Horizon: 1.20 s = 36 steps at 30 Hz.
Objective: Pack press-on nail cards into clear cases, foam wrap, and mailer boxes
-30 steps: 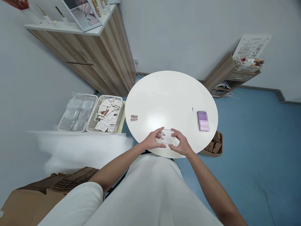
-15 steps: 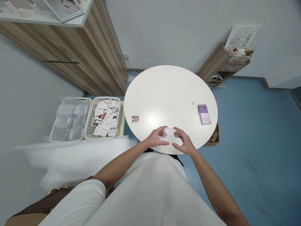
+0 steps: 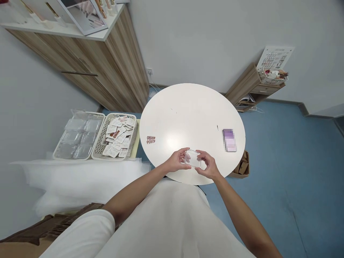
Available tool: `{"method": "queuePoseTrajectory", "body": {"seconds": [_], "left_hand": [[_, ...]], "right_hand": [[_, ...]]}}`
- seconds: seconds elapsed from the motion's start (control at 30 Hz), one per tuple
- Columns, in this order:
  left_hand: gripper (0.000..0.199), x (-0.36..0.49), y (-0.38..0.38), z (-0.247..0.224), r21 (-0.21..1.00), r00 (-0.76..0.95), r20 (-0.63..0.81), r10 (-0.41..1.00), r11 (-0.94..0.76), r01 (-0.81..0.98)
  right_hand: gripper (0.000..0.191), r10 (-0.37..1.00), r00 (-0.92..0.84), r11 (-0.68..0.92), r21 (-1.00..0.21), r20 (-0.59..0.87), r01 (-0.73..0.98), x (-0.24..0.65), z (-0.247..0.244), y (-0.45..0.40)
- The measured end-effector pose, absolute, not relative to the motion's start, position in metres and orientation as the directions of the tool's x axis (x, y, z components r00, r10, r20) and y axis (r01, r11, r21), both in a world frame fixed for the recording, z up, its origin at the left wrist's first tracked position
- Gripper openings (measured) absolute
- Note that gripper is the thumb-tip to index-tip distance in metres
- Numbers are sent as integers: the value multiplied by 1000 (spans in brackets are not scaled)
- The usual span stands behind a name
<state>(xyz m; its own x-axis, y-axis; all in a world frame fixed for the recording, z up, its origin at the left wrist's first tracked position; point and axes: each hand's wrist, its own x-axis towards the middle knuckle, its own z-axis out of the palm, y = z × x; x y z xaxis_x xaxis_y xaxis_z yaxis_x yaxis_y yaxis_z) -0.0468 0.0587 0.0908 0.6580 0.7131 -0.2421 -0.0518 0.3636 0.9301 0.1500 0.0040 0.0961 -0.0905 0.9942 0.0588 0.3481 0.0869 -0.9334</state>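
Observation:
Between my two hands is a small clear plastic box (image 3: 192,158), held over the near edge of the white oval table (image 3: 193,104). My left hand (image 3: 176,161) grips its left side, thumb toward me and fingers along the far edge. The right side is pinched by my right hand (image 3: 209,165) in the same way. Through the clear plastic some fingertips show. To the left on the tabletop lies a card of reddish-brown press-on nails (image 3: 151,139). A blurred purple and pink item (image 3: 229,140) rests at the table's right.
Left of the table stand a white basket of printed cards (image 3: 107,157) and a white basket of clear plastic boxes (image 3: 72,157). White sheeting (image 3: 80,179) spreads below them. A cardboard box (image 3: 242,166) sits under the table's right edge. A wooden cabinet (image 3: 120,71) rises behind left.
The view has tilted upward a little, so the table and hands appear lower. Both hands keep hold of the clear box, whose angle has turned slightly.

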Motion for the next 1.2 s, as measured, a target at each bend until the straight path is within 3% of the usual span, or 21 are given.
{"method": "queuePoseTrajectory", "body": {"seconds": [0.17, 0.33, 0.57, 0.77, 0.93, 1.2], "left_hand": [[81, -35, 56, 90, 924, 642, -242, 728, 374, -75], [83, -24, 48, 88, 920, 643, -224, 732, 376, -108], [82, -17, 49, 83, 918, 581, -268, 769, 386, -88], [66, -20, 46, 74, 935, 471, -322, 821, 354, 20], [54, -20, 36, 69, 947, 448, -303, 841, 319, 41], [36, -23, 30, 70, 887, 427, -428, 797, 460, 31]], "right_hand": [[39, 992, -112, 88, -950, 57, 299, 164, 89, 6], [38, 996, -81, 58, -989, 47, 139, 174, 87, 10], [33, 987, -122, -90, -988, -106, 128, 189, 97, 34], [36, 976, -49, -206, -972, -212, 111, 185, 100, 45], [40, 933, 67, -352, -935, -354, -32, 178, 105, 51], [42, 878, 53, -470, -878, -476, -94, 178, 98, 50]]}}
